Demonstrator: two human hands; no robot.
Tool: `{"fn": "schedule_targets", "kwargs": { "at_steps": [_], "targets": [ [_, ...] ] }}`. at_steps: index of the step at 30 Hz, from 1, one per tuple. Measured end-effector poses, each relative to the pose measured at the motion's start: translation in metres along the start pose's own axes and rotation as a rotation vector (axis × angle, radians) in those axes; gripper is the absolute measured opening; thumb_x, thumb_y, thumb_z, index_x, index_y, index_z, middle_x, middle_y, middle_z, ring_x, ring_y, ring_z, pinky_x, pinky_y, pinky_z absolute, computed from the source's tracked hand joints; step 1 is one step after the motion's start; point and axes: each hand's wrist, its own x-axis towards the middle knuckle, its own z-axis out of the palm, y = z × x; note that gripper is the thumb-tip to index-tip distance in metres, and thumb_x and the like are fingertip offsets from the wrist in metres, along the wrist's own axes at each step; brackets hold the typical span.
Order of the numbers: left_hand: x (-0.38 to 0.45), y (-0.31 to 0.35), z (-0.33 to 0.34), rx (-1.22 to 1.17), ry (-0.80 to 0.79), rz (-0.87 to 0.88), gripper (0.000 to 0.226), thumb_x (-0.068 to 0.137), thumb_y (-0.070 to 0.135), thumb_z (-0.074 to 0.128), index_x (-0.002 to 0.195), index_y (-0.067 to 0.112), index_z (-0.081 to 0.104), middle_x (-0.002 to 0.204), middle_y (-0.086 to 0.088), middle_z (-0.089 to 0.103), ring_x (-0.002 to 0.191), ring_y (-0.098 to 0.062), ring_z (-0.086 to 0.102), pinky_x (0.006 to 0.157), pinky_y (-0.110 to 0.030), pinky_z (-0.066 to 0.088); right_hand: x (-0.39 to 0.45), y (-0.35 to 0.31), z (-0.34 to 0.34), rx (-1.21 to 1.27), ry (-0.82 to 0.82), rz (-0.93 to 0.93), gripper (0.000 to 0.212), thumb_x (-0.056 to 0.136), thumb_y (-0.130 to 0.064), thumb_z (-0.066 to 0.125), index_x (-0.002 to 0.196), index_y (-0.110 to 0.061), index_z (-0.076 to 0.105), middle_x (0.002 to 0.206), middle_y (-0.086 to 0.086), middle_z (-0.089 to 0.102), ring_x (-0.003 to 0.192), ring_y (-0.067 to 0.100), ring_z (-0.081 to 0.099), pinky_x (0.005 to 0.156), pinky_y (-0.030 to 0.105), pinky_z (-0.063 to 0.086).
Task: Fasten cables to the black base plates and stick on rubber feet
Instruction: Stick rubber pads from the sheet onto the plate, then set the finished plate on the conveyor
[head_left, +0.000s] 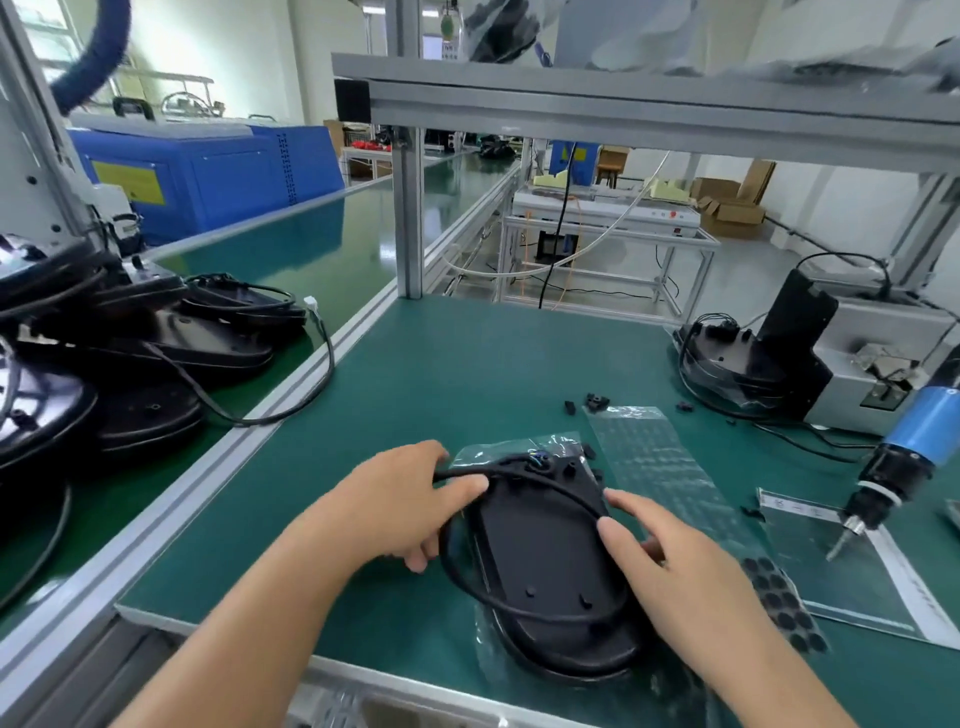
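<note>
A black oval base plate (540, 556) lies underside up on a clear plastic bag at the front of the green bench (467, 374). A black cable (563, 491) loops across it and around its near end. My left hand (400, 504) pinches the cable at the plate's upper left edge. My right hand (670, 566) holds the plate's right edge, thumb pressing on the cable. A clear sheet of black round rubber feet (779, 603) lies just right of the plate.
A pile of black base plates with cables (156, 353) covers the conveyor on the left. An electric screwdriver (883, 483) hangs at the right over a paper sheet. Another base plate (727, 364) and a grey screw feeder (872, 353) stand at back right. Small black clips (595, 401) lie loose.
</note>
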Motion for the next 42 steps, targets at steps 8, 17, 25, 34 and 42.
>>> {"fn": "schedule_targets", "kwargs": {
  "at_steps": [8,17,25,34,42],
  "targets": [
    [-0.041,-0.004,0.034,-0.963,0.088,0.057,0.056,0.057,0.048,0.082,0.106,0.021,0.072,0.107,-0.007,0.073,0.098,-0.023,0.07,0.087,-0.041,0.056,0.012,-0.024,0.021,0.362,0.092,-0.059,0.037,0.097,-0.038,0.047,0.131,-0.052,0.05,0.09,-0.005,0.064,0.078,0.005,0.058,0.076,0.024,0.044],
    [-0.035,-0.034,-0.023,-1.233,0.393,0.123,0.075,0.071,0.011,0.084,0.134,0.031,0.049,0.113,-0.006,0.071,0.099,-0.028,0.069,0.083,-0.046,0.057,0.065,-0.11,0.08,0.644,0.025,-0.222,0.029,0.095,-0.045,0.05,0.123,-0.05,0.056,0.099,-0.021,0.064,0.094,-0.005,0.058,0.089,0.031,0.047],
    [-0.031,-0.062,-0.103,-1.129,0.764,0.073,0.044,0.079,0.006,0.074,0.119,0.021,0.061,0.103,-0.009,0.073,0.091,-0.03,0.071,0.078,-0.043,0.057,0.099,-0.185,0.118,0.822,-0.065,-0.286,0.032,0.093,-0.054,0.047,0.112,-0.031,0.06,0.096,-0.01,0.064,0.085,0.005,0.064,0.073,0.029,0.053],
    [-0.078,-0.119,-0.225,-1.037,1.236,0.04,0.034,0.08,0.009,0.074,0.107,0.027,0.062,0.096,-0.006,0.074,0.071,-0.023,0.073,0.057,-0.04,0.059,0.111,-0.149,0.154,0.822,-0.021,-0.198,0.018,0.099,-0.028,0.049,0.096,-0.022,0.066,0.078,-0.003,0.07,0.064,0.016,0.066,0.056,0.034,0.048],
    [-0.086,-0.19,-0.251,-1.136,1.268,-0.149,0.028,0.088,0.008,0.065,0.113,0.011,0.053,0.095,-0.015,0.069,0.071,-0.029,0.072,0.056,-0.046,0.059,0.111,-0.154,0.161,0.786,-0.041,-0.253,0.017,0.098,-0.023,0.051,0.092,-0.027,0.066,0.071,-0.004,0.071,0.063,0.017,0.066,0.056,0.033,0.049]
  ]
}}
